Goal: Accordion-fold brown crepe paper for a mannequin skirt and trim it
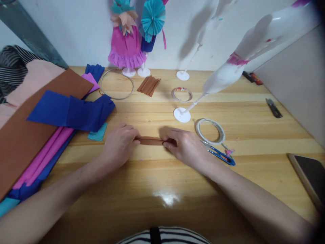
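Note:
A narrow folded strip of brown crepe paper [151, 141] stretches between my two hands, low over the wooden table. My left hand [121, 142] pinches its left end between thumb and fingers. At the other end, my right hand [184, 145] grips it the same way. A pleated brown piece [149, 85] lies farther back. Just right of my right hand are a roll of tape [221, 131] and blue-handled thread snips [220, 156]. A small turquoise scrap [98, 133] sits beside my left hand.
Brown, blue and pink sheets [45, 115] pile up at left. A white mannequin form [218, 79] stands at back right, and dressed forms [127, 47] stand against the wall. A wire ring [133, 86], clear tape roll [182, 95], cutter [274, 108] and phone [308, 176] lie around.

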Motion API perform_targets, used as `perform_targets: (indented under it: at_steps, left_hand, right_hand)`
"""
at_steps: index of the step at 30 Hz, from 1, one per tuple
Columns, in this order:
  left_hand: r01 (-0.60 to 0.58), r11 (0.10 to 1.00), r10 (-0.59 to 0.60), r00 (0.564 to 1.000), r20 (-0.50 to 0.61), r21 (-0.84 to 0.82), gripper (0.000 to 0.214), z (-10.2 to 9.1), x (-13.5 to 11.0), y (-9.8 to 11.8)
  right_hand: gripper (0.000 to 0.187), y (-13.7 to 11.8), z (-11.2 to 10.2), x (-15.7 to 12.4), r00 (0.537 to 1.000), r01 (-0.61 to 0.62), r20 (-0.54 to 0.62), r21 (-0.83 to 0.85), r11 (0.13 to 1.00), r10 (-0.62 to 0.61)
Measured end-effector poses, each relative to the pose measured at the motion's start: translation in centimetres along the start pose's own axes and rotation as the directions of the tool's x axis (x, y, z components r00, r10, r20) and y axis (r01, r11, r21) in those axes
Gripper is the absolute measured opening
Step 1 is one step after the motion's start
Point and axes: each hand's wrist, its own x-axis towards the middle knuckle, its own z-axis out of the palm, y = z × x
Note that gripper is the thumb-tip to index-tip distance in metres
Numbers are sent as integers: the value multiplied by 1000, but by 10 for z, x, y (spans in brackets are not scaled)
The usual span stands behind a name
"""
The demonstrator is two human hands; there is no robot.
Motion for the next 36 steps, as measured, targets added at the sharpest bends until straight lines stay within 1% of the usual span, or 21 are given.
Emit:
perform_targets:
  at_steps: [3,6,8,10,12,15,18,21,23,27,29,31,34,36]
  left_hand:
    - [-3,1000,3,1000,0,13,10,0,0,1]
    - [-30,999,31,999,-10,25,11,1,-2,3]
    - [-71,995,72,997,-24,67,14,2,-5,3]
    - [-122,982,128,991,-40,141,16,3,-9,5]
    - [-177,959,194,979,-57,222,18,3,-13,6]
    - [-271,912,302,952,-57,306,18,2,-16,6]
    - [-355,871,381,924,-13,339,16,0,-17,4]
    - [-405,846,420,907,33,348,13,-2,-16,2]
    - [-418,838,418,905,78,351,14,-4,-15,1]
    - [-359,865,324,933,156,352,20,-7,-15,2]
    - [-320,884,281,947,159,341,24,-8,-14,0]
    - [-315,894,280,948,154,318,27,-7,-12,-4]
    - [-345,898,308,936,169,272,24,-3,-6,-13]
    - [-313,929,286,946,152,200,20,-1,-1,-18]
  right_hand:
    - [9,0,0,1,1000,1,9,21,1000,-1]
    - [9,0,0,0,1000,23,13,3,1000,-23]
    - [9,-1,2,-2,998,56,-6,-46,997,-56]
    - [9,-3,4,-4,993,108,-36,-130,986,-113]
    - [10,-5,5,-6,982,162,-58,-225,961,-179]
    - [13,-8,5,-8,967,219,-51,-326,920,-249]
    - [14,-8,3,-8,961,251,-19,-366,896,-277]
    - [16,-4,2,-8,956,273,5,-368,889,-292]
    - [18,0,2,-6,953,286,9,-349,892,-302]
    - [18,8,4,-1,961,269,8,-276,923,-278]
    - [18,11,3,3,958,278,1,-235,931,-286]
    - [19,14,2,6,949,310,3,-209,927,-316]
    - [19,15,-2,11,928,369,24,-185,911,-371]
    - [18,14,-7,13,923,382,20,-176,907,-385]
